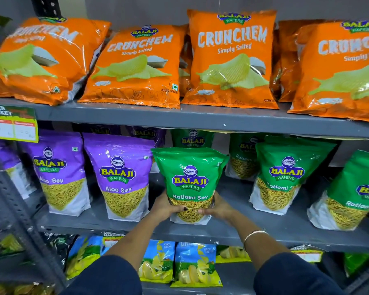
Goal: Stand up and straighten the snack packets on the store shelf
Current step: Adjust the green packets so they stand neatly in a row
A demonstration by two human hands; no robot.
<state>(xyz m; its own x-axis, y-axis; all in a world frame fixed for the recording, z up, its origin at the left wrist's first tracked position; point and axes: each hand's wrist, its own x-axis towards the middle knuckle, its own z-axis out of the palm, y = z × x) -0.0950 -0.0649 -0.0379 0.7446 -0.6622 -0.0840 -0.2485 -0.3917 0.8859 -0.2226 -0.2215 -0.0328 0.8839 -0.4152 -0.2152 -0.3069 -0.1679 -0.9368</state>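
A green Ratlami Sev packet (190, 173) stands upright at the front of the grey middle shelf (232, 229). My left hand (165, 207) grips its lower left side and my right hand (216, 208) its lower right side. Two purple Aloo Sev packets (119, 175) stand to its left. More green Ratlami Sev packets (285, 173) stand to its right, the far-right one leaning. Orange Crunchem packets (232, 58) fill the top shelf, the leftmost one (43, 58) slumped back.
A yellow price tag (12, 124) hangs on the top shelf's edge at the left. Blue chip packets (195, 265) sit on the bottom shelf between my forearms. A perforated metal upright (11, 201) runs down the left side.
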